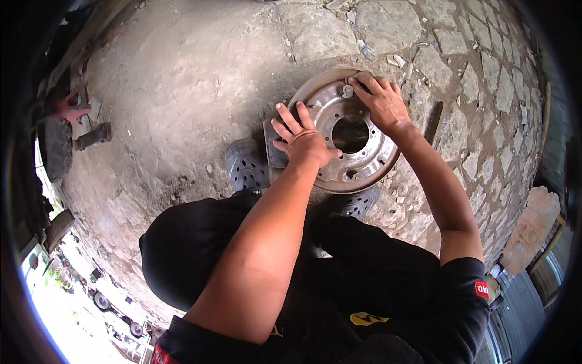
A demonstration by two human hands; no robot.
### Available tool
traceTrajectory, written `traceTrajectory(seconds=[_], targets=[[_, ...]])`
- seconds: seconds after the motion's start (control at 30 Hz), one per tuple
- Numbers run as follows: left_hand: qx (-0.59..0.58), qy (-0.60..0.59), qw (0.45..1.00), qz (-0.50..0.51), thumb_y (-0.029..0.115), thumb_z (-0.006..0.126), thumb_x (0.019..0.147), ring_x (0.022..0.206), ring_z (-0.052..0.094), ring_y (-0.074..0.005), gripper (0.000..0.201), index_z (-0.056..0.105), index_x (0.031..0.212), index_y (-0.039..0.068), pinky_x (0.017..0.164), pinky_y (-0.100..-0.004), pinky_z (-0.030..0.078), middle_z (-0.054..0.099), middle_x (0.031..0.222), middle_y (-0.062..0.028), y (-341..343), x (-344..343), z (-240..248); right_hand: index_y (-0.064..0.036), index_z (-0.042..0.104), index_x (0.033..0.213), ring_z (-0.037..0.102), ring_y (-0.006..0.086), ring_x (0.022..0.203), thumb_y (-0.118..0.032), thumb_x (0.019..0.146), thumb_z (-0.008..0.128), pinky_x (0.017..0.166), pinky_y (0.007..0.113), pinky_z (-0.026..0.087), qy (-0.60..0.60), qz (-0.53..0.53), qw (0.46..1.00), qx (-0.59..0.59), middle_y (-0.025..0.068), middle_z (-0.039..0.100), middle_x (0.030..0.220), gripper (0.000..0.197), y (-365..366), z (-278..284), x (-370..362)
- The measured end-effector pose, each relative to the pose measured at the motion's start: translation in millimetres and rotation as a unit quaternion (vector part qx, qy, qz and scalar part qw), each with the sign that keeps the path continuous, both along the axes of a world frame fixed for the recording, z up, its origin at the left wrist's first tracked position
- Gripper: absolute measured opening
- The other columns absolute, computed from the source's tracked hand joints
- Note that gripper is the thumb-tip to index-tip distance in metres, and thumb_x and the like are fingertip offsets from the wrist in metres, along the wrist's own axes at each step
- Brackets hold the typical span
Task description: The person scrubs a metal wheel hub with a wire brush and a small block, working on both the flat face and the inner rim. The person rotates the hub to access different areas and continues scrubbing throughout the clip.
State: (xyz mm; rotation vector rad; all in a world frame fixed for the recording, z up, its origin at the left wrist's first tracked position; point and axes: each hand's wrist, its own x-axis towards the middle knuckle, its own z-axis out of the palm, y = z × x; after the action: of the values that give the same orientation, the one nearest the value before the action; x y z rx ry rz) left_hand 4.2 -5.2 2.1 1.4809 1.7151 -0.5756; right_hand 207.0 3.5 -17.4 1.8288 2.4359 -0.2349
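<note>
A round, worn metal brake backing plate (377, 149) with a large centre hole lies in front of my feet. Smaller holes ring its centre, and a round fitting (347, 91) sits near its far rim. My left hand (303, 144) rests on the plate's left side with fingers spread, holding nothing. At the far right rim my right hand (381, 100) has its thumb and fingers closed around a small brownish piece against the metal. The fingers hide most of that piece, so its kind cannot be made out.
A flat grey slab (274, 145) shows beneath the plate's left edge. My grey clogs (245, 167) stand close by. A rusty metal strip (434, 121) lies on the stone floor (467, 139) at right. At far left are a red metal stand (73, 109) and a dark cylindrical part (94, 136).
</note>
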Motion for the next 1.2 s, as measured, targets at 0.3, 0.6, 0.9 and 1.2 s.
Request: traceTrajectory(seconds=[0.3,0.6,0.9,1.2], targets=[[-0.003,0.004,1.0,0.004,0.047,0.095,0.059,0.148,-0.01,-0.0504,0.153,-0.018,0.156,0.013,0.114,-0.0672,0.022,-0.032,0.157,-0.0253,2,-1,-2,-0.0207,0.051,0.143,0.052,0.0217,0.123,-0.009,0.085,0.061,0.099,0.041,0.041,-0.002,-0.024,1.0,-0.002,-0.0001,0.055,0.133,0.06,4,1,-8],[-0.003,0.001,1.0,0.003,0.048,0.094,0.059,0.148,-0.008,-0.0504,0.152,-0.018,0.156,0.012,0.114,-0.0683,0.02,-0.031,0.157,-0.0261,1,-1,-2,-0.0179,0.051,0.143,0.052,0.0227,0.122,-0.009,0.088,0.057,0.098,0.042,0.042,-0.01,-0.035,0.999,0.009,0.0015,0.055,0.132,0.056,3,0,-12],[-0.007,0.01,1.0,0.003,0.049,0.094,0.059,0.149,-0.008,-0.0494,0.153,-0.019,0.156,0.013,0.114,-0.0679,0.022,-0.031,0.157,-0.0246,3,0,0,-0.0167,0.052,0.142,0.053,0.0219,0.123,-0.008,0.086,0.055,0.098,0.042,0.042,-0.006,-0.035,0.998,0.056,0.0016,0.056,0.13,0.057,-11,-8,-11],[-0.005,0.024,1.0,-0.004,0.051,0.094,0.059,0.149,-0.005,-0.0482,0.151,-0.015,0.157,0.015,0.112,-0.0665,0.027,-0.028,0.159,-0.023,-4,-2,0,-0.0098,0.051,0.142,0.049,0.031,0.133,0.008,0.085,0.049,0.111,0.044,0.038,0.058,-0.171,0.982,-0.063,0.013,0.056,0.142,0.06,9,31,-7]])
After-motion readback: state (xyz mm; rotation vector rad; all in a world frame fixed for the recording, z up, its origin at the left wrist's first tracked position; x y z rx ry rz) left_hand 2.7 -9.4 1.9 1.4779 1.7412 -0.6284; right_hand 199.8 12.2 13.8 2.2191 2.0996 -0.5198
